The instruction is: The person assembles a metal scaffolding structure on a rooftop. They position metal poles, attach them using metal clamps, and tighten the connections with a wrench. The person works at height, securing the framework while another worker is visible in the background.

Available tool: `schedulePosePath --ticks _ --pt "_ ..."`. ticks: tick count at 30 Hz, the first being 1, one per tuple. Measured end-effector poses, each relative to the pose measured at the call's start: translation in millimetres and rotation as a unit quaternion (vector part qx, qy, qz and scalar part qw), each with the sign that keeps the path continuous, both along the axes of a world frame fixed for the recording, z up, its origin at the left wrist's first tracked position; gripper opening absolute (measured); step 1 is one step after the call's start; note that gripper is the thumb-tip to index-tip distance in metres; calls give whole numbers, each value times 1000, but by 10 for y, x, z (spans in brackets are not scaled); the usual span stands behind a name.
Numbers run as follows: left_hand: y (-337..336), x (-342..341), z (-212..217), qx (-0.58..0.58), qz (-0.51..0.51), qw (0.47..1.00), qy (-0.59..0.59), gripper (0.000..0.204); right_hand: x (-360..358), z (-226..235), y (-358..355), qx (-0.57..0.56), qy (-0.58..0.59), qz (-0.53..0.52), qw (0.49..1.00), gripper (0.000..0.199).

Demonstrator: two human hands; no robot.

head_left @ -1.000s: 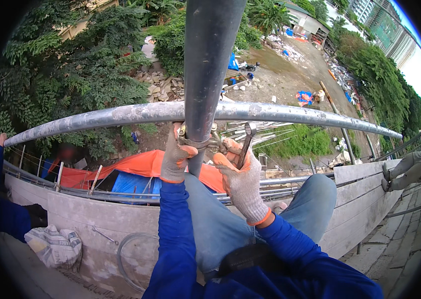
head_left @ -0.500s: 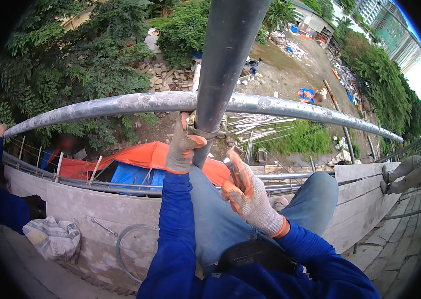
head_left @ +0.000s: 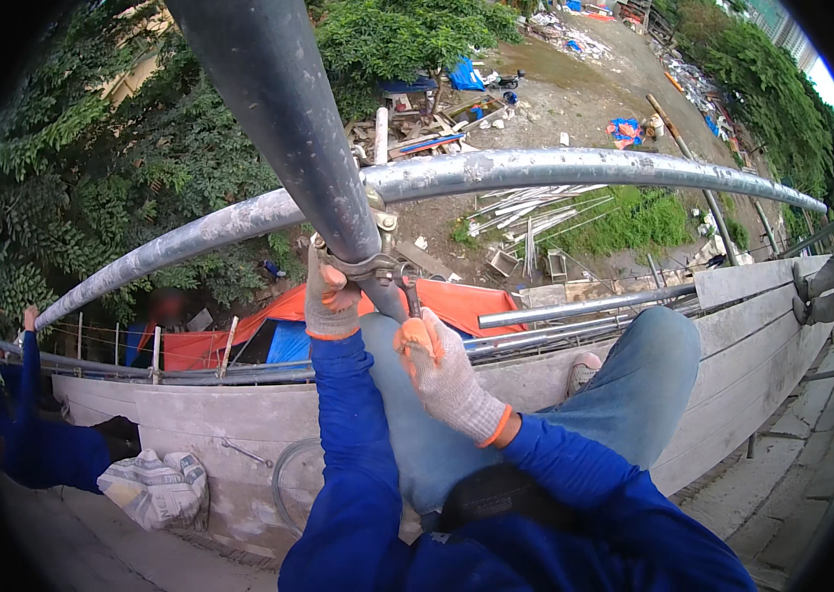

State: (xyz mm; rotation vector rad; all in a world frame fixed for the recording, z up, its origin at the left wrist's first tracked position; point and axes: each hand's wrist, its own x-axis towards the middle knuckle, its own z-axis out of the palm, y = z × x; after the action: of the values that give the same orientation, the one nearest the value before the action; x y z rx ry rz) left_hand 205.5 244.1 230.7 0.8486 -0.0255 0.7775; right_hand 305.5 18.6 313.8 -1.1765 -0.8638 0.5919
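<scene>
A thick grey upright scaffold pipe (head_left: 289,128) crosses a mottled horizontal pipe (head_left: 545,170) in front of me. Just below that crossing, a metal scaffold clamp (head_left: 369,264) encircles the upright. My left hand (head_left: 334,301), in a grey and orange work glove, curls its fingers around the clamp's left side. On the other side, my gloved right hand (head_left: 441,370) is closed on a wrench (head_left: 411,293). The wrench stands upright from the fist, its head at the bolt on the clamp's right side. Most of its handle is hidden in the glove.
Grey planks (head_left: 535,380) run below me, with another wrench (head_left: 246,452), a wire coil (head_left: 284,479) and a white sack (head_left: 155,488) at left. A co-worker (head_left: 62,449) reaches for the pipe there. Another person's legs (head_left: 831,281) stand at right. Beyond the planks, ground lies far below.
My right hand has moved left and brought the wrench from apart to the clamp's bolt, fingers now closed around it. My view has shifted; the upright leans more. The left hand stays at the clamp.
</scene>
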Motion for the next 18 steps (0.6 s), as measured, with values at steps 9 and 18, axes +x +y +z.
schedulePosePath --ticks 9,18 --pt "-261 138 213 -58 103 993 0 76 577 -36 -172 138 87 19 986 22" --pt "-394 168 565 -29 136 990 37 77 218 385 -180 -150 -157 31 976 27"
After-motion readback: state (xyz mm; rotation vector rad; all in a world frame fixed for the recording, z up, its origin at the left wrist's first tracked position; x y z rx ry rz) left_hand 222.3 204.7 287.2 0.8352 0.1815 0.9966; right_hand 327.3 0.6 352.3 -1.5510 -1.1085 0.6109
